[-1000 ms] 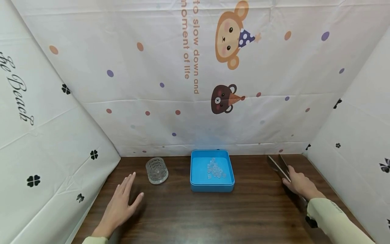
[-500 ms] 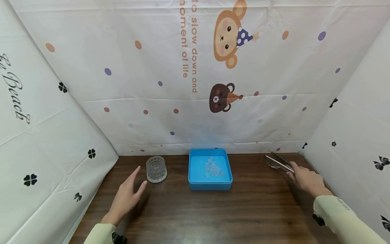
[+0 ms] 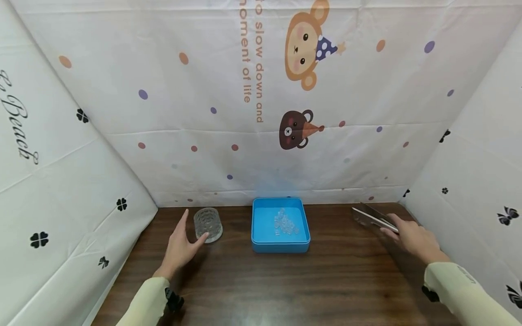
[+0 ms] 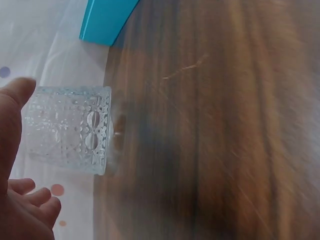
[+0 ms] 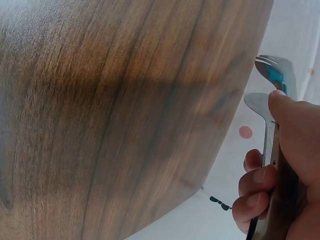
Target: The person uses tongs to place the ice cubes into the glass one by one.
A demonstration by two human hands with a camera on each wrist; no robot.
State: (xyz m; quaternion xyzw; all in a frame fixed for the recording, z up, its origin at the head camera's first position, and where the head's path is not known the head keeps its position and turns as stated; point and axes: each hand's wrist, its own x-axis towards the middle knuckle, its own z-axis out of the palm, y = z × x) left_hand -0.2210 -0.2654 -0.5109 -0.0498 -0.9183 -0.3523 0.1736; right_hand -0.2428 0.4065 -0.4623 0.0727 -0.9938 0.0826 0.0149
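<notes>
Your left hand (image 3: 177, 251) has its thumb spread well away from its fingers and grips nothing. The clear glass (image 3: 209, 220) stands upright at that hand's two o'clock, the thumb tip overlapping it — whether they touch, you cannot tell. Judging by its thick look, it should feel rigid, fairly weighty, breakable and perhaps slick; its beaded, embossed wall ought to lend you grip, best at mid-height on opposite sides. At the glass's three o'clock sits a smooth blue tray (image 3: 263, 228), round-cornered, bearing small, clear pieces (image 3: 286, 222). At the tray's three o'clock, your right hand (image 3: 418, 242) curls its fingers round metal tongs (image 3: 374, 220), tips parted and aimed towards ten o'clock — probably light and springy. The surface (image 3: 302, 285) is dark, wood-grained and faintly glossy
</notes>
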